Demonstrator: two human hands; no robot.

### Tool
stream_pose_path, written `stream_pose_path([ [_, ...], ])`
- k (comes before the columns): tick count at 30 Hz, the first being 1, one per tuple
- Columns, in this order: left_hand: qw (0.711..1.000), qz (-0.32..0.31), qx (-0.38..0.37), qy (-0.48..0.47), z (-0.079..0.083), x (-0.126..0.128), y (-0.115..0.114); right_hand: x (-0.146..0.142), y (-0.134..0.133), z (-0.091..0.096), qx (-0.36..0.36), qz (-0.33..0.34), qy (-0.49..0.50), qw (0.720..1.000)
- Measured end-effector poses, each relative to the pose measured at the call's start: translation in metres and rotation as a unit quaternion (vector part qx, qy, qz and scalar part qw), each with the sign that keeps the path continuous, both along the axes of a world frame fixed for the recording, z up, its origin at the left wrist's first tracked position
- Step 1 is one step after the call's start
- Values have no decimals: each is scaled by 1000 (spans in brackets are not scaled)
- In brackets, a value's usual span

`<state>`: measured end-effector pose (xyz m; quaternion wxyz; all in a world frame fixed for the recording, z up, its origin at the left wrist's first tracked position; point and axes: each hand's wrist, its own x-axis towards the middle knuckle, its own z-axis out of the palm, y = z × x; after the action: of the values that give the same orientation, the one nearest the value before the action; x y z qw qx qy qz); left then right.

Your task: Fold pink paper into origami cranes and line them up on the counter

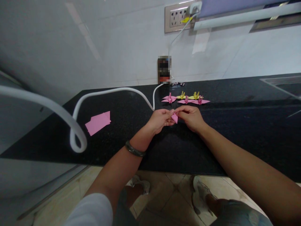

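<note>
One pink folded paper (174, 118) over middle of dark counter (174, 150), nearer than paper birds (186, 101). Left hand (160, 120) and right hand (191, 117) both pinch it with fingertips. Probably light, thin, easily creased or torn; best gripped gently along folded edges.

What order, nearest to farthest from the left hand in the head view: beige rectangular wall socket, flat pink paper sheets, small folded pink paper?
1. Folded pink paper: touching the left hand.
2. Flat pink sheets: left, on black counter.
3. Wall socket: forward and higher.
</note>
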<state>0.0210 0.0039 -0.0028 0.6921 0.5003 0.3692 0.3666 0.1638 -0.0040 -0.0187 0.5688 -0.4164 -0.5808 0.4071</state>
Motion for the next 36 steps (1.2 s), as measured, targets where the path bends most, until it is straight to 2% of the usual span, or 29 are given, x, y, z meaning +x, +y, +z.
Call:
stream_pose_path([
  [7,998,36,49,33,-1,2,0,-2,1,0,-53,29,52,997],
  [11,990,69,87,82,0,4,-1,-1,3,-3,-102,57,29,993],
  [21,980,79,133,123,-1,4,0,-2,2,-2,-30,49,14,998],
  [28,968,109,197,113,5,3,-1,-10,-3,4,-66,69,107,990],
  [32,967,127,191,110,7,5,-2,-13,-3,6,-45,47,104,992],
  [36,976,108,160,103,6,5,-3,-12,-1,3,-49,32,87,994],
])
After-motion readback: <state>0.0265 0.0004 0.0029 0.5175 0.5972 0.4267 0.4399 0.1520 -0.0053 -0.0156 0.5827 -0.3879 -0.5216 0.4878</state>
